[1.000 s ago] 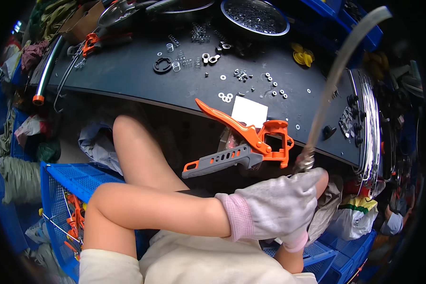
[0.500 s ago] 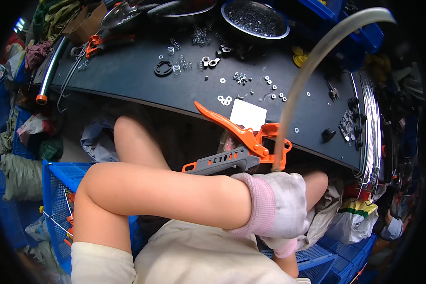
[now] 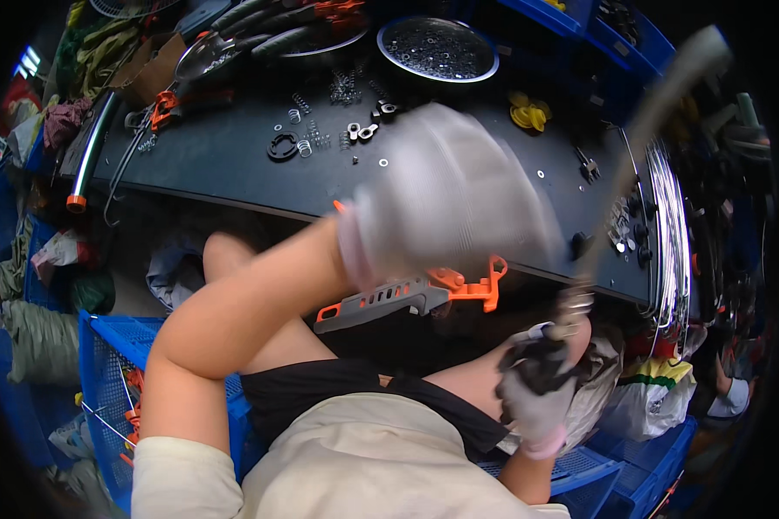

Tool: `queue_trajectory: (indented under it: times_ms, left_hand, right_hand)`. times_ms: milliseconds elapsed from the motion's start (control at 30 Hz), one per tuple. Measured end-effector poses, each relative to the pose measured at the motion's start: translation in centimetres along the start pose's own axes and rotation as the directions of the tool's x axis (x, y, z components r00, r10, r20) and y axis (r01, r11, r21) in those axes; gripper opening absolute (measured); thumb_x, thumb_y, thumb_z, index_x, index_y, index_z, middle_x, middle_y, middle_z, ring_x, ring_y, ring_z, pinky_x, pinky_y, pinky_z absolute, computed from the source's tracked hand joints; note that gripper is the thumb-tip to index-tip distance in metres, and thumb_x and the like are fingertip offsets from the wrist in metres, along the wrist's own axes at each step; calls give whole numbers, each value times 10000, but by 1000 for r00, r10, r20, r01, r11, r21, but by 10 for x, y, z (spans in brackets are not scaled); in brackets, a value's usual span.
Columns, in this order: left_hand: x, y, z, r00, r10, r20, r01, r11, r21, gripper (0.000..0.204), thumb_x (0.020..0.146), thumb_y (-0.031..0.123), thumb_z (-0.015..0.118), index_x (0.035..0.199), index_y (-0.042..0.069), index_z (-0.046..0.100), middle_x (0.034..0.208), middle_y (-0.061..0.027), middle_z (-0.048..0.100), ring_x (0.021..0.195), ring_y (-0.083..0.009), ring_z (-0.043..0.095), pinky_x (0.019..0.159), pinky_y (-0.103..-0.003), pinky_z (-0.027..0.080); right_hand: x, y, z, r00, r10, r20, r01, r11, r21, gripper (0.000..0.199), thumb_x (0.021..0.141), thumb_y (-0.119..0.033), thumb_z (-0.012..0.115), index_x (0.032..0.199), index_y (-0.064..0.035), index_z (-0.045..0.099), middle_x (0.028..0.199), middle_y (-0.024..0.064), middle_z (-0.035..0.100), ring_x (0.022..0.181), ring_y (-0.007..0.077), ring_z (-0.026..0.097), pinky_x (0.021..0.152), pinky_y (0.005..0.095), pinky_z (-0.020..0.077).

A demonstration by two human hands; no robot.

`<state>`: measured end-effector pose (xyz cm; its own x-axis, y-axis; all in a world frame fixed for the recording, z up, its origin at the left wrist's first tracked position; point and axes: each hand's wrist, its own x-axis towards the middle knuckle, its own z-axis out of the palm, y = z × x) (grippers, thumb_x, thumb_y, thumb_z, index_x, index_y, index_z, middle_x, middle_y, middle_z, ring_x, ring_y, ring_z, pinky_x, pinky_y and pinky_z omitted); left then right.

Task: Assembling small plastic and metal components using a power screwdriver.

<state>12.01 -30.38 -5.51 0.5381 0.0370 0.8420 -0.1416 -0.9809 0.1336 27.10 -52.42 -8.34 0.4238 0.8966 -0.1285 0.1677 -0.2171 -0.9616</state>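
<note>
My left hand, in a pale knitted glove with a pinkish cuff, is smeared by motion above the front of the dark table. Its finger pose cannot be made out. Below it, at the table's front edge, sits a hand tool with a slotted grey handle and an orange lever frame, partly hidden by the glove. My right hand, in a grey and black glove, is closed round the lower end of a long curved grey strip. Shiny metal coils show just above that fist; the strip rises to the upper right.
Springs, washers and small fittings are scattered on the dark table. A metal bowl of small parts stands at the back, near yellow pieces. Bright wire rods bundle at the right. A blue crate stands at my left.
My left hand has lifted from beside my right hand up and left over the table. My right hand is now uncovered, and the curved strip has swung right.
</note>
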Motion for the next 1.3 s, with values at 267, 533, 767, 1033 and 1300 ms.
queue_trajectory:
  times_ms: [267,533,767,1033,1300]
  left_hand:
    - [-23,-71,15,458,-712,532,377,698,609,139,725,194,707,863,180,704,912,-32,614,962,-236,574,836,-379,463]
    - [-14,-46,-8,729,-641,240,606,767,209,146,795,19,581,937,50,587,879,-80,595,890,-200,609,762,-303,490]
    - [-25,90,-43,412,-864,289,577,2,-817,129,803,-8,600,922,-4,552,802,-144,637,649,-200,638,519,-279,528]
    - [-50,114,-29,166,-892,420,295,-361,-884,367,795,310,682,896,-9,530,724,-121,615,577,-214,625,459,-260,486]
    - [-52,117,-30,180,-902,392,292,-332,-897,370,809,309,678,866,-16,510,708,-122,613,566,-213,637,449,-255,496]
  right_hand:
    - [20,-19,-39,932,-339,-127,337,685,646,445,902,-164,524,1276,-22,328,922,126,488,552,126,517,481,257,455]
    - [44,-77,-21,649,-646,-401,705,313,637,471,871,-220,556,1251,-1,385,911,103,507,495,109,444,432,250,381]
    - [39,-98,4,778,-607,-159,432,334,838,244,743,-111,622,904,-97,440,567,-33,460,627,80,454,435,171,361]
    - [41,-107,28,777,-629,-11,251,294,922,186,696,-32,608,807,-67,462,560,-22,451,451,27,411,380,156,315]
    - [33,-102,13,867,-496,-49,218,288,933,227,661,-25,614,710,-119,413,597,-30,440,569,56,453,589,202,449]
